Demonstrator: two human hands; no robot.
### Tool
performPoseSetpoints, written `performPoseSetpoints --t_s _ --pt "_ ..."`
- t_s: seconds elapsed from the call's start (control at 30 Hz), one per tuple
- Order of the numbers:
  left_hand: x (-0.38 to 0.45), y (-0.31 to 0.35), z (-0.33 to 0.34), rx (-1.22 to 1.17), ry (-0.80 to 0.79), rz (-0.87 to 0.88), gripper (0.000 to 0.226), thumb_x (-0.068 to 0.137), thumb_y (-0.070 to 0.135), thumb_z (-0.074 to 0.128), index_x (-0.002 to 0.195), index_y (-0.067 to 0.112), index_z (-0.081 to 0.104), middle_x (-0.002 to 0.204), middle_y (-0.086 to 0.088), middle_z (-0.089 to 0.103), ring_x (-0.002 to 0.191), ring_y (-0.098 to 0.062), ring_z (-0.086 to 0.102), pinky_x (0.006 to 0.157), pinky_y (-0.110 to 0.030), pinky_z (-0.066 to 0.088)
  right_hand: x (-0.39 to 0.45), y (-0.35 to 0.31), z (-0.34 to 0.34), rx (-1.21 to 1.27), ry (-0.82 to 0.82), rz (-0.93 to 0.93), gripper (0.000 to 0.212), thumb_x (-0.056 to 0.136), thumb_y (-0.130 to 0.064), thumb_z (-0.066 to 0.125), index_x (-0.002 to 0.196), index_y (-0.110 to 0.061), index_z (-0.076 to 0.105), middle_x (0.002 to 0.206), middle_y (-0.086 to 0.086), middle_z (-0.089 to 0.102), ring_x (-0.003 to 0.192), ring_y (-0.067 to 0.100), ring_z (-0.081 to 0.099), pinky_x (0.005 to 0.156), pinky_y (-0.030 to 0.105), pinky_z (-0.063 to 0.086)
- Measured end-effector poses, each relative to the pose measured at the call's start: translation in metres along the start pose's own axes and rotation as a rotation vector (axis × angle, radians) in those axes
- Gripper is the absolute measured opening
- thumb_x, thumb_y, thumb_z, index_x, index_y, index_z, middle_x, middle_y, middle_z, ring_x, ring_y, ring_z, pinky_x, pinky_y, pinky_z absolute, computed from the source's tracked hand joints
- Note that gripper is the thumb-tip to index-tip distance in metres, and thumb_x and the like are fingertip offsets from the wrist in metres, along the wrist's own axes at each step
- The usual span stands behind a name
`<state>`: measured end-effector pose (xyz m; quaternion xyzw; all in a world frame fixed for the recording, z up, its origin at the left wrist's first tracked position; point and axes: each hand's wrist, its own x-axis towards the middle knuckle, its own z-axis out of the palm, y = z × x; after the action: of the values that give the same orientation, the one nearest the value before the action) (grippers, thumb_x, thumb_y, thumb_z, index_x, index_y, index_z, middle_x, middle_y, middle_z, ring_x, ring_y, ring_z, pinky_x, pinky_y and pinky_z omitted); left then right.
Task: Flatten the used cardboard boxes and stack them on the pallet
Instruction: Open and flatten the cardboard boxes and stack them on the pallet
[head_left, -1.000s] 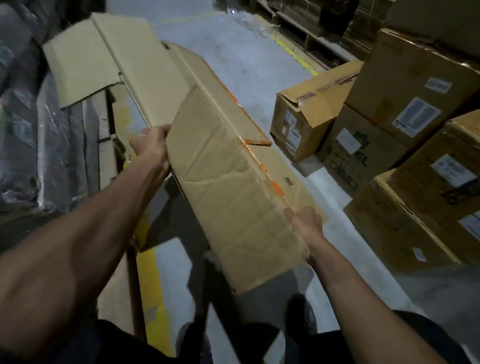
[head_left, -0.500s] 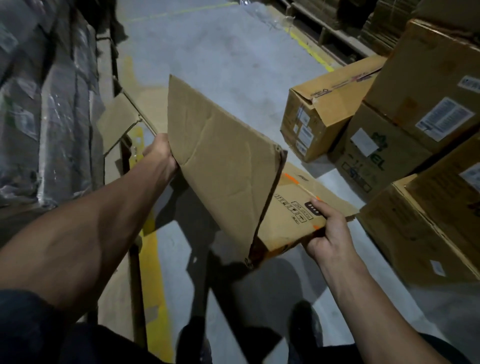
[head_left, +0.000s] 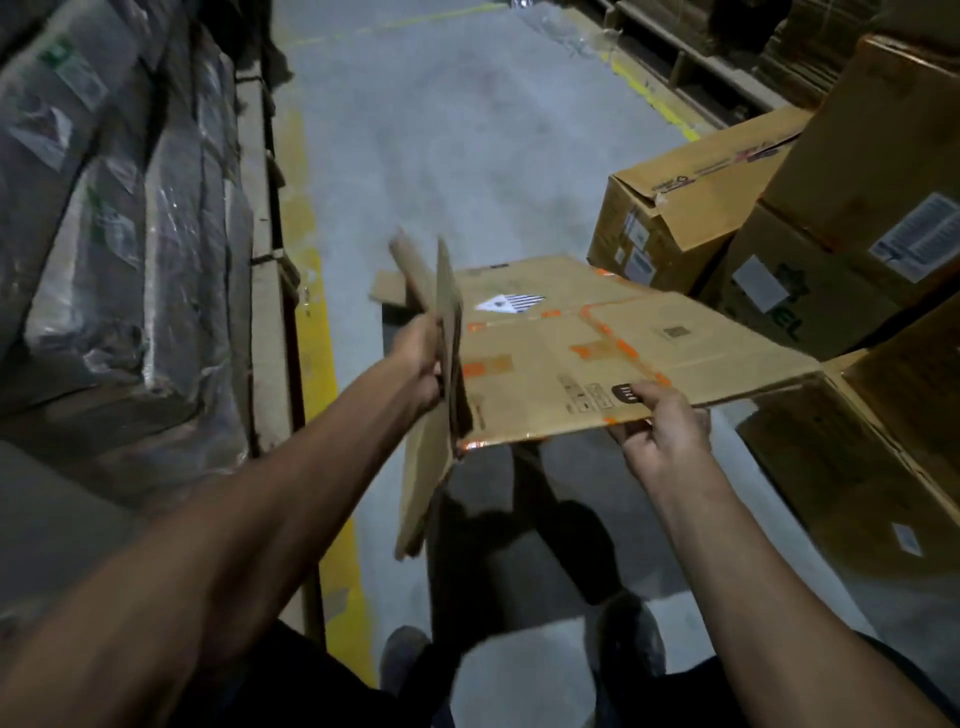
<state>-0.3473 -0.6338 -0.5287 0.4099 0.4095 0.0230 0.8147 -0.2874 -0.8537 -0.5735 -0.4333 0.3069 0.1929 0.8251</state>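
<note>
I hold a flattened brown cardboard box (head_left: 597, 343) with orange tape marks out in front of me at waist height. Its wide printed panel lies nearly level and reaches to the right. My left hand (head_left: 421, 364) grips the box's left end, where a flap (head_left: 431, 467) stands on edge and hangs downward. My right hand (head_left: 660, 431) pinches the near edge of the level panel, thumb on top beside a black label. No pallet bearing flattened boxes can be made out.
Stacked closed cardboard boxes (head_left: 857, 218) crowd the right side, one with a loose top flap (head_left: 691, 208). Plastic-wrapped goods (head_left: 104, 234) on a low pallet line the left. A yellow floor line (head_left: 322, 395) borders the grey concrete aisle (head_left: 457, 145). My shoes (head_left: 623, 634) are below.
The box has swung from tilted upright at my left to nearly level, spread to the right. The left flap now stands edge-on. Both hands have kept their hold.
</note>
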Motion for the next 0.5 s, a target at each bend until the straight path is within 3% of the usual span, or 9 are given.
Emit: performPoseSetpoints --t_s 0.07,0.2,0.27,0.4,0.47,0.5 --pt "-0.049 -0.018 -0.005 0.040 0.125 0.053 0.033 0.101 0.015 0.045 0.073 0.011 0.061 0.047 0.001 0.063 0.038 -0.009 0.060 0.036 -0.020 0.048 -0.007 0.005 0.001 -0.075 0.037 -0.049 0.041 0.087 0.014 0.057 0.117 -0.012 0.054 0.105 0.020 0.071 0.081 0.033 0.074 0.052 0.045 0.059" --pt "-0.089 -0.049 -0.034 0.017 0.293 0.068 0.034 0.095 0.009 0.039 0.062 0.018 0.044 0.045 0.002 0.045 0.032 -0.012 0.041 0.034 -0.015 0.029 -0.017 0.005 0.001 -0.073 0.037 -0.057 0.048 0.089 0.014 0.057 0.127 -0.015 0.052 0.111 0.019 0.071 0.084 0.034 0.075 0.065 0.056 0.061" --pt "-0.101 -0.068 -0.040 0.013 0.324 -0.010 0.034 0.095 0.013 0.037 0.061 0.020 0.038 0.048 0.002 0.037 0.037 -0.014 0.038 0.040 -0.018 0.028 -0.021 0.007 0.000 -0.068 0.029 -0.052 0.053 0.088 0.014 0.056 0.132 -0.016 0.048 0.113 0.020 0.069 0.088 0.037 0.074 0.067 0.060 0.059" --pt "-0.129 -0.107 -0.040 -0.048 0.290 -0.196 0.026 0.097 0.019 0.038 0.073 0.013 0.047 0.070 -0.007 0.056 0.062 -0.023 0.058 0.054 -0.029 0.045 -0.036 0.020 -0.003 -0.108 0.007 -0.020 0.049 0.089 0.010 0.059 0.131 -0.013 0.046 0.113 0.022 0.069 0.090 0.038 0.073 0.069 0.061 0.059" --pt "-0.132 -0.121 -0.037 -0.166 0.235 -0.258 0.025 0.096 0.025 0.044 0.101 0.004 0.057 0.103 -0.017 0.066 0.088 -0.031 0.066 0.069 -0.036 0.051 -0.040 0.024 -0.005 -0.113 0.007 -0.011 0.049 0.090 0.009 0.059 0.132 -0.013 0.047 0.112 0.022 0.069 0.091 0.039 0.073 0.067 0.059 0.060" --pt "-0.131 -0.124 -0.037 -0.279 0.222 -0.252 0.039 0.096 0.029 0.048 0.124 0.002 0.053 0.127 -0.021 0.061 0.109 -0.034 0.063 0.082 -0.039 0.052 -0.041 0.025 -0.007 -0.110 0.008 -0.005 0.049 0.090 0.009 0.059 0.132 -0.013 0.047 0.112 0.022 0.069 0.091 0.039 0.073 0.065 0.059 0.060"
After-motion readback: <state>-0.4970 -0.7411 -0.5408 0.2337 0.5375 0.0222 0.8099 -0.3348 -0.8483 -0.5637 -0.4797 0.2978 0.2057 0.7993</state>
